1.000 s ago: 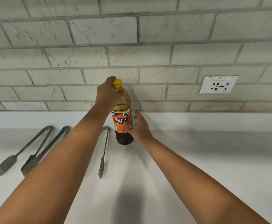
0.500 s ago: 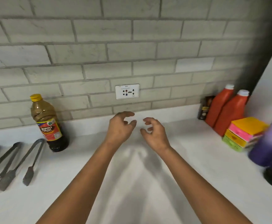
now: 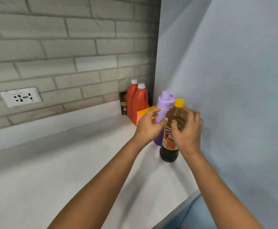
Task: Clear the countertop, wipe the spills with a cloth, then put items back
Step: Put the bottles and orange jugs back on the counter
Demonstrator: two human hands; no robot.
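A dark sauce bottle (image 3: 168,153) with a yellow cap and red label stands on the white countertop (image 3: 65,172) near the right wall. My right hand (image 3: 187,131) curls round its shoulder, thumb in front and fingers behind. My left hand (image 3: 147,126) hovers just left of it with fingers loosely spread and holds nothing; its thumb tip is close to the bottle. Behind my left hand stands a purple bottle (image 3: 165,103), partly hidden by the hand.
Two red bottles (image 3: 140,100), a small dark box (image 3: 123,103) and a yellow-and-pink stack of sponges (image 3: 143,113) crowd the back right corner. A pale blue side panel (image 3: 234,80) rises on the right. A wall socket (image 3: 21,97) sits on the brick backsplash.
My view swung right, away from the first bottle and the tongs. Both hands, empty half a second ago, moved to the corner, and my right hand now wraps the second sauce bottle.
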